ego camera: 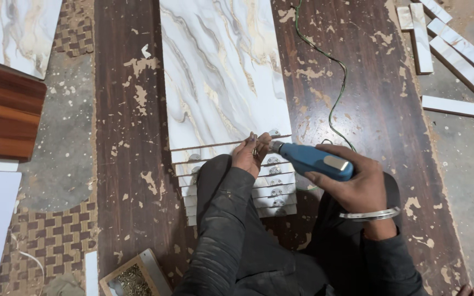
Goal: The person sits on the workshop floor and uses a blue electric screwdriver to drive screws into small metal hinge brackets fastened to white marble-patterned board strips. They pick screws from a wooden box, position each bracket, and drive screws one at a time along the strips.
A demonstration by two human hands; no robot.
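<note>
A: Which step is the person on?

B: Judging by the pose, fixing hardware to the edge of a marble-patterned panel (220,71). The blue power driver (309,159) lies level in the right hand (352,183), its tip pointing left at the near edge of the top panel, where the left hand (250,156) pinches something small, seemingly a screw, though it is too small to be sure.

A: How do the hands stand?

B: The right hand is wrapped closed around the driver's body, a metal bangle (370,215) on the wrist. The left hand is nearly closed, fingertips drawn together at the driver's tip and resting on the panel edge.

A: And where is the panel?

B: It lies on a dark, scuffed wooden board (127,137) on the floor, topmost of a stepped stack of similar panels (278,192), each showing small metal fittings along its near edge. A green cord (336,87) runs away across the board from the driver.

A: What does the next move call for?

B: Probably keeping the tip square on the fitting, with the fingertips clear of the bit. An open box of screws (133,279) sits near the left elbow, and white strips (456,55) lie well apart at the upper right.
</note>
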